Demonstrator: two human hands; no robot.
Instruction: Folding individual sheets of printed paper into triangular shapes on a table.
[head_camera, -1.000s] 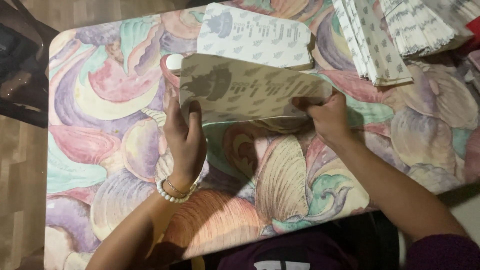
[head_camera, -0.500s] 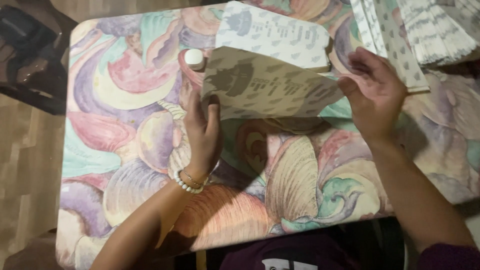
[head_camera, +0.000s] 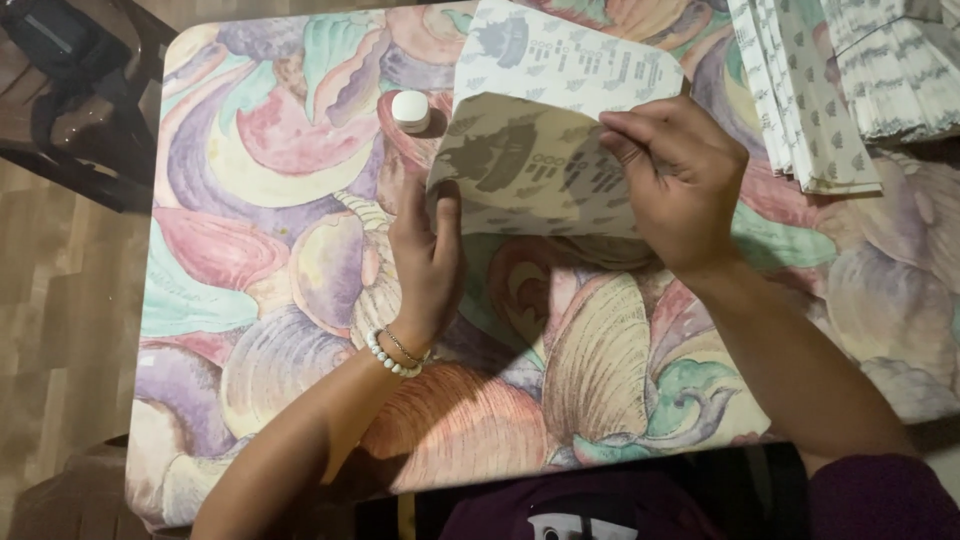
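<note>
A white printed paper sheet (head_camera: 540, 130) lies on the table, its near half folded up and over so the grey printing shows through. My right hand (head_camera: 675, 180) pinches the folded flap's upper right edge between thumb and fingers. My left hand (head_camera: 428, 262), with a bead bracelet at the wrist, presses flat on the sheet's lower left corner and the cloth beside it. The far half of the sheet lies flat behind the fold.
The table wears a pastel shell-patterned cloth (head_camera: 260, 300). A small white rounded case (head_camera: 410, 110) sits just left of the sheet. Stacks of similar printed paper (head_camera: 830, 80) fill the far right corner. A dark chair (head_camera: 70, 90) stands on the wooden floor at left.
My right hand has moved left and up along the flap, folding the sheet's near half further over. The left hand has stayed pressing the lower left corner.
</note>
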